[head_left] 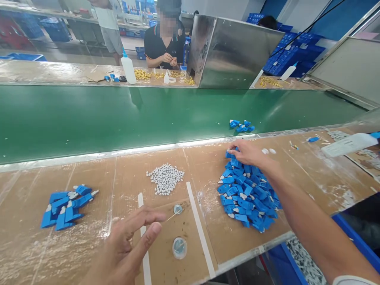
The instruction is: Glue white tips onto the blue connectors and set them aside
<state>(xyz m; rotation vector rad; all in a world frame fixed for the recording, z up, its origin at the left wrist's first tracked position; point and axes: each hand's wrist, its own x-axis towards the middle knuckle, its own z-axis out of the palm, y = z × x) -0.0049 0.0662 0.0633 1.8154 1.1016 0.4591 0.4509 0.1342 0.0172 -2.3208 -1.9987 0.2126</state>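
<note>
My left hand (133, 237) is over the front of the table, with a thin pale stick (172, 216) between thumb and fingers; the stick's tip meets a small round cup (178, 209). A second clear cup (179, 248) stands nearer me. My right hand (244, 152) reaches to the far edge of a big pile of blue pieces with white tips (247, 194), its fingertips closed on a blue piece there. Small grey-white parts (165, 179) lie heaped between the hands. At the left is a smaller group of blue pieces (63, 206).
A green conveyor belt (118, 118) crosses behind the table, carrying a few blue pieces (242, 126). A white bottle (350, 144) lies at the right. Across the belt, a person (166, 43) handles something near gold parts (142, 74).
</note>
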